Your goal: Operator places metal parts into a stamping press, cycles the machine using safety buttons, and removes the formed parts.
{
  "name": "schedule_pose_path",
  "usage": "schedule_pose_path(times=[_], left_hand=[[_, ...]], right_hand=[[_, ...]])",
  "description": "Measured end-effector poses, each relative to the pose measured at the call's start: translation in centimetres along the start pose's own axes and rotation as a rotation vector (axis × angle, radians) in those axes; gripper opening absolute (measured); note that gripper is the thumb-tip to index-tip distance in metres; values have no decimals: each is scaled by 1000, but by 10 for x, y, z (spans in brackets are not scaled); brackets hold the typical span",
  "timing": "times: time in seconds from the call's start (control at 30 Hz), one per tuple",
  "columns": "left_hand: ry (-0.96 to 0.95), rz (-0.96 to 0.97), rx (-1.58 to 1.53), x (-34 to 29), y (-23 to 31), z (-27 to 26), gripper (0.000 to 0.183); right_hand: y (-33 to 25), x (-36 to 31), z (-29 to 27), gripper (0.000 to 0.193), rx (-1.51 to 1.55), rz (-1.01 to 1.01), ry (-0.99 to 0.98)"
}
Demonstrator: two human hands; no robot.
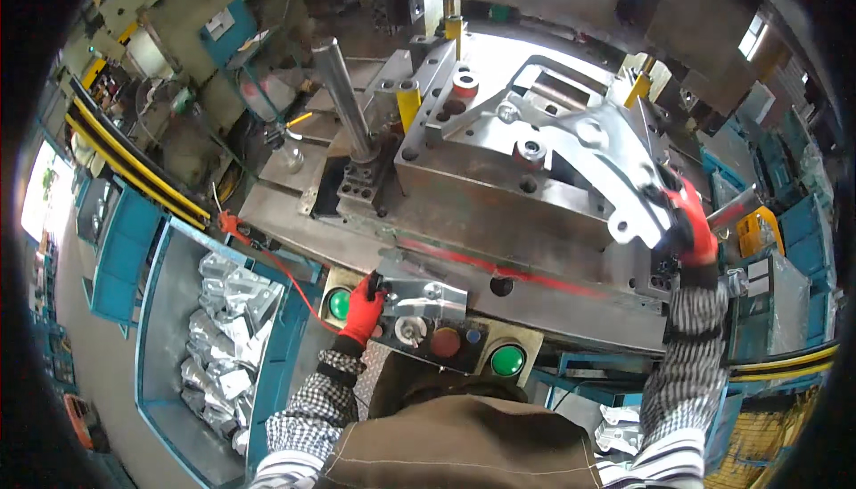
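Observation:
My right hand point(694, 220), in a red and black glove, is closed on the near right end of a large stamped metal bracket point(580, 146). The bracket is shiny, curved and pierced with holes, and it lies over the top of the steel die point(499, 188); how far it rests on it I cannot tell. My left hand point(361, 311), gloved alike, grips the left end of a smaller bent sheet-metal part point(428, 295). That part is above the control panel, in front of the press bed. Both thumbs are partly hidden.
Two green buttons point(507, 361) and a red button point(446, 342) sit on the panel close to my body. A blue bin point(152, 373) at left holds several metal parts point(223, 337). A steel guide post point(343, 97) rises left of the die. Yellow-black rails point(134, 164) run at far left.

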State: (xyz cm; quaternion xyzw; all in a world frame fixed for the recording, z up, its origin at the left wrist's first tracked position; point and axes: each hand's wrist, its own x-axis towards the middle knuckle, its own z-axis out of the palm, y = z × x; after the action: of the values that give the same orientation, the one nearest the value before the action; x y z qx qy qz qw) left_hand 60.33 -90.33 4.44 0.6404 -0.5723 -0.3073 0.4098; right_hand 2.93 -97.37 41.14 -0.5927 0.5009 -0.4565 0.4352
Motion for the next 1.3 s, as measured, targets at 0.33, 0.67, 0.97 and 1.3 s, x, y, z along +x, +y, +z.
schedule_pose_path(times=[0.33, 0.67, 0.97, 1.3], left_hand=[[182, -95, -209, -55, 7, -64, 54], [271, -203, -287, -90, 6, -122, 55], [170, -198, 51, -32, -40, -123, 97], [-167, -484, -408, -9, -93, -107, 95]], right_hand=[[83, 238, -71, 43, -442, 170, -544], [88, 255, 35, 62, -784, 122, -439], [21, -18, 74, 52, -651, 80, -543], [311, -272, 205, 88, -81, 330, 57]])
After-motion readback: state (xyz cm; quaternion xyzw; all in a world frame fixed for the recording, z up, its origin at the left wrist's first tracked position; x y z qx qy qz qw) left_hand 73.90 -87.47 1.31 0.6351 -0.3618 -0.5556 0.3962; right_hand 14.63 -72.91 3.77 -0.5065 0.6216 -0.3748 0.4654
